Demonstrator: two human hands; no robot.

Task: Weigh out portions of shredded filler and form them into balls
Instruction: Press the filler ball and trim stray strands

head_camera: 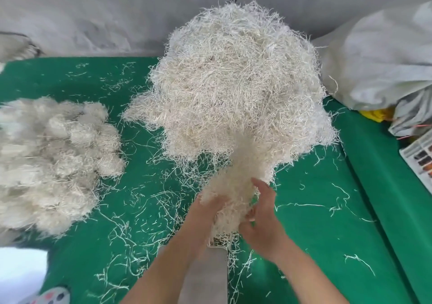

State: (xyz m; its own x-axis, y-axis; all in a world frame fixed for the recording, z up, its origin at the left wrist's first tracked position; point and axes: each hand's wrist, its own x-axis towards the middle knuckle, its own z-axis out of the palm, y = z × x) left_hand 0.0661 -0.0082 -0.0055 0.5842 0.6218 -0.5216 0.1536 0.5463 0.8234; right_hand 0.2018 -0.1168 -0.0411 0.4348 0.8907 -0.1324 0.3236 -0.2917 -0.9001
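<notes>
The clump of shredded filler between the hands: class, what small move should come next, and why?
Probably pull the clump toward the person until it parts from the big pile. The left hand and right hand grip it, yet a neck of strands joins it to the pile, so it cannot be weighed.

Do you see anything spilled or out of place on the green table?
Yes. Loose strands of filler lie scattered over the green table, around the big pile and near both hands. They look shed from handling, not damage.
</notes>
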